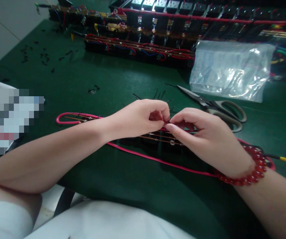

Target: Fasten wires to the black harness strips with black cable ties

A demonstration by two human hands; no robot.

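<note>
My left hand [147, 118] and my right hand [202, 136] meet fingertip to fingertip over a long black strip assembly [143, 141] with copper-coloured rods. Both are closed in a pinch on a small black piece [168, 122] that looks like a cable tie, mostly hidden by the fingers. A thick pink-red wire [147, 156] loops around the assembly, one run passing beneath my hands. Several loose black cable ties [159, 94] lie just behind my left hand. Toward the right end, a black lead with a yellow tip [285, 159] sticks out past my wrist.
Scissors [207, 103] lie behind my right hand, with a clear plastic bag [232, 71] beyond. More wired assemblies [138, 46] line the back of the green table [65, 86]. Black scraps [44, 56] are scattered at the left, near a partly blurred white object [6, 116].
</note>
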